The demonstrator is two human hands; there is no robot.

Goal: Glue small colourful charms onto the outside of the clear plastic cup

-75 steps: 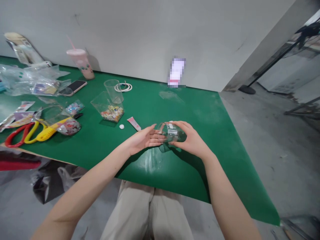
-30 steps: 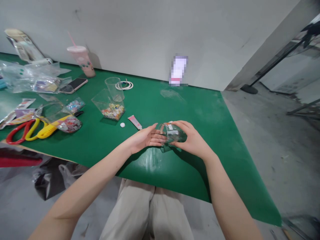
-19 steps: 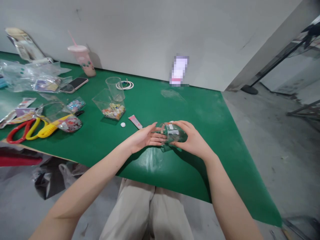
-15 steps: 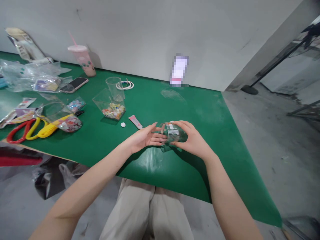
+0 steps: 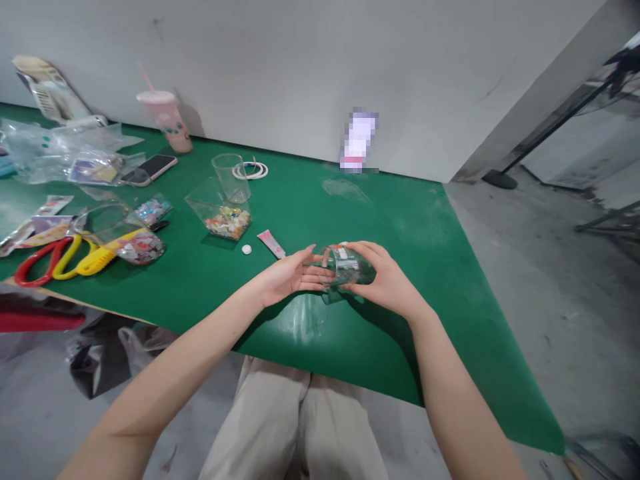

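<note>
A clear cup [image 5: 349, 265] lies on its side just above the green table [image 5: 420, 220], with small orange and white pieces on its wall. My right hand [image 5: 383, 277] grips its right end, thumb below and fingers above. At the cup's left end is my left hand [image 5: 295, 273], palm turned up, fingers stretched out and reaching to the rim; the fingertips are partly behind or inside the clear wall. Beside my left hand lie a pink and white tube [image 5: 271, 244] and a small white cap [image 5: 247, 250].
To the left stand a clear container of colourful pieces [image 5: 227, 222], a clear cup [image 5: 233, 179], a white cable [image 5: 255, 171], a phone [image 5: 153, 170], scissors [image 5: 45, 263] and a pink drink cup [image 5: 167, 120]. A blurred-out phone-like object [image 5: 359, 142] leans on the wall.
</note>
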